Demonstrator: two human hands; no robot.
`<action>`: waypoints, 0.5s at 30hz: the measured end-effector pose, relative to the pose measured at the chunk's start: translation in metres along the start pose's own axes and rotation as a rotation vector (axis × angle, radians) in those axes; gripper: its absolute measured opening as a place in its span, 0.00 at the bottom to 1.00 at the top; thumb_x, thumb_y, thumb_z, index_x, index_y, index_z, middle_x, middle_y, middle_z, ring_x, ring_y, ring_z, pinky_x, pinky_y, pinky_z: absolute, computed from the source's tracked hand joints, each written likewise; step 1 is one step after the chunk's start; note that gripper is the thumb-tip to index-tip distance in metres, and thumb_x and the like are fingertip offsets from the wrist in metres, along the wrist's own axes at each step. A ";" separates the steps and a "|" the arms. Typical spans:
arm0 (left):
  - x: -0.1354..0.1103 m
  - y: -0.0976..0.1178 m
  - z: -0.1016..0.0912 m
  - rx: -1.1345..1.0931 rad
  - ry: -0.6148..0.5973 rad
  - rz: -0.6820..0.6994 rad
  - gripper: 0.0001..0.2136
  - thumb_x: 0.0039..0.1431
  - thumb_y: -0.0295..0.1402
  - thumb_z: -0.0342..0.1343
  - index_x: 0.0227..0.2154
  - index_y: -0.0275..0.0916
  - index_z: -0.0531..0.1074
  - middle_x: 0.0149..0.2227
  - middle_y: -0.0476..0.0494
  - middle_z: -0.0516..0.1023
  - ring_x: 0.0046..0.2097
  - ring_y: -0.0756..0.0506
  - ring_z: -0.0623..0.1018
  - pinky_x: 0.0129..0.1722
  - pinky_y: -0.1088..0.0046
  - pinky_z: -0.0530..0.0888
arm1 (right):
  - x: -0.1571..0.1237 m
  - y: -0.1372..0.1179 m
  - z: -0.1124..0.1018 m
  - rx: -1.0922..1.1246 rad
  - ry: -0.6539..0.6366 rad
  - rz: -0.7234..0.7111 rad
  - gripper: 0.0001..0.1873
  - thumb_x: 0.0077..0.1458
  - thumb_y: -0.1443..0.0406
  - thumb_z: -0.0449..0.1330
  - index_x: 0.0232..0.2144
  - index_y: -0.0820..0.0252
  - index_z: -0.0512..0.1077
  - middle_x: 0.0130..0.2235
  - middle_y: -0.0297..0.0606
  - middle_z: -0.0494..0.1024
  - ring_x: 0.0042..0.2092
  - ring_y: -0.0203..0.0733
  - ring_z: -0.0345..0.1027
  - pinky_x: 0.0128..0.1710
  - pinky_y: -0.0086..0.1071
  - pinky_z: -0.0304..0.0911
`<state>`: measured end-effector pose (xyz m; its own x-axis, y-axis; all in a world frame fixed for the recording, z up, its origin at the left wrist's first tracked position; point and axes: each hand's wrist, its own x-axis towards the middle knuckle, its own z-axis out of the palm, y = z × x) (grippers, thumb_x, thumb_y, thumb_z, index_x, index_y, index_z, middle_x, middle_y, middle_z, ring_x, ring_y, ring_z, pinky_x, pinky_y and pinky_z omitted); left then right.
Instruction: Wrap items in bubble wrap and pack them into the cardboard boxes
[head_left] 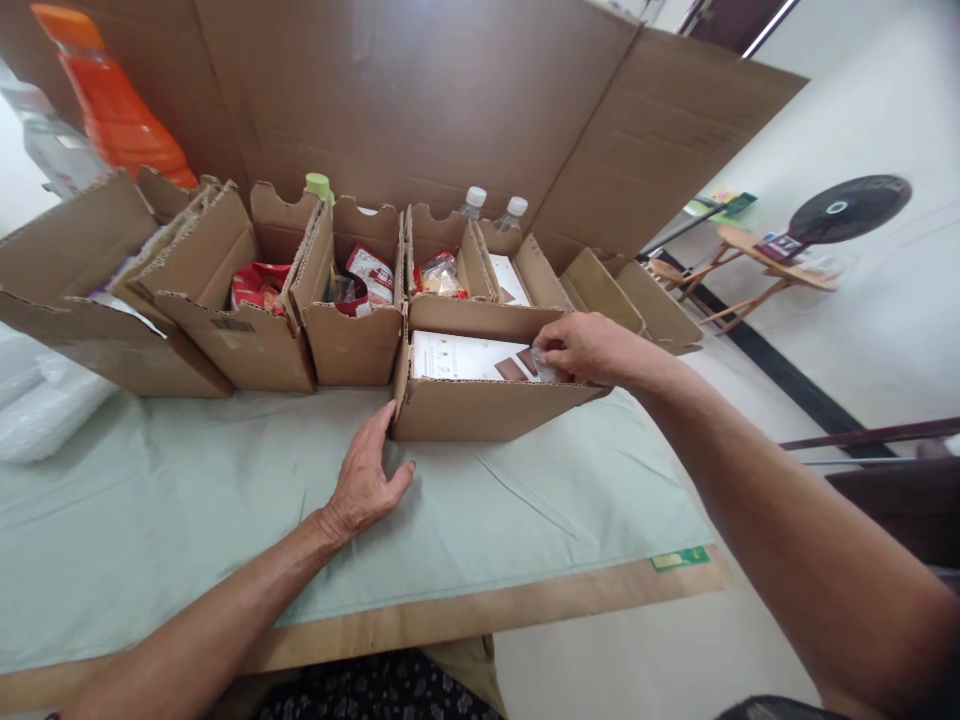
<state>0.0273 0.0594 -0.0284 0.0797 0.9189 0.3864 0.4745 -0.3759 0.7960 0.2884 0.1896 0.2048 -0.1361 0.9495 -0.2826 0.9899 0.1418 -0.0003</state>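
A low cardboard box [487, 412] stands on the green cloth in front of the row of bins. White printed boxes or cards [465, 358] with brown pictures lie inside it. My right hand [581, 345] reaches over the box's right end, fingers curled down into it around a small piece of clear plastic [541, 366]; its fingertips are partly hidden. My left hand [367, 475] rests at the box's left end, fingertips against its corner, thumb spread away and nothing held.
Cardboard bins behind hold a red packet [262, 288], a red-and-white pouch [370, 278] and small wrapped snacks [441, 275]. An orange bottle [120, 110] stands back left, near bubble wrap [52, 405]. A tall cardboard sheet [420, 100] rises behind. The wooden table edge [420, 628] runs along the front.
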 end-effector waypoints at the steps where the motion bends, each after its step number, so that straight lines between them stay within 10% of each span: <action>1: 0.000 0.000 0.000 -0.004 -0.004 -0.002 0.38 0.59 0.34 0.58 0.71 0.40 0.54 0.67 0.31 0.68 0.67 0.34 0.71 0.67 0.46 0.69 | 0.003 -0.001 0.001 -0.004 0.000 -0.016 0.13 0.52 0.72 0.58 0.31 0.57 0.82 0.20 0.30 0.77 0.24 0.37 0.70 0.28 0.30 0.61; 5: 0.001 0.001 -0.001 -0.022 -0.023 -0.021 0.38 0.58 0.34 0.58 0.71 0.40 0.54 0.67 0.30 0.68 0.67 0.33 0.70 0.66 0.45 0.68 | -0.002 -0.002 -0.004 0.006 0.098 -0.069 0.10 0.49 0.72 0.61 0.27 0.56 0.82 0.24 0.32 0.80 0.28 0.38 0.72 0.31 0.31 0.61; 9: 0.001 0.005 -0.006 -0.039 -0.026 -0.026 0.39 0.59 0.34 0.59 0.72 0.40 0.52 0.69 0.29 0.65 0.68 0.31 0.68 0.67 0.42 0.67 | -0.057 0.013 -0.005 0.120 0.418 -0.003 0.13 0.58 0.65 0.61 0.43 0.58 0.83 0.42 0.41 0.86 0.39 0.44 0.76 0.40 0.36 0.66; 12: 0.004 0.013 -0.014 -0.067 0.002 -0.038 0.42 0.60 0.35 0.59 0.74 0.44 0.47 0.73 0.29 0.59 0.72 0.30 0.63 0.69 0.39 0.63 | -0.102 0.034 0.021 0.366 0.802 0.097 0.16 0.62 0.56 0.59 0.44 0.56 0.81 0.39 0.43 0.85 0.38 0.48 0.77 0.42 0.41 0.69; 15: 0.015 0.025 -0.020 -0.120 0.006 -0.074 0.45 0.61 0.38 0.60 0.76 0.47 0.41 0.76 0.32 0.49 0.75 0.29 0.57 0.71 0.39 0.59 | -0.105 0.045 0.068 0.681 0.711 0.081 0.22 0.57 0.49 0.64 0.49 0.52 0.77 0.48 0.45 0.84 0.47 0.55 0.78 0.43 0.46 0.72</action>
<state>0.0230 0.0611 0.0068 0.0426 0.9439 0.3274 0.3710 -0.3193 0.8720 0.3497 0.0770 0.1689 0.1621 0.9278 0.3361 0.7782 0.0892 -0.6216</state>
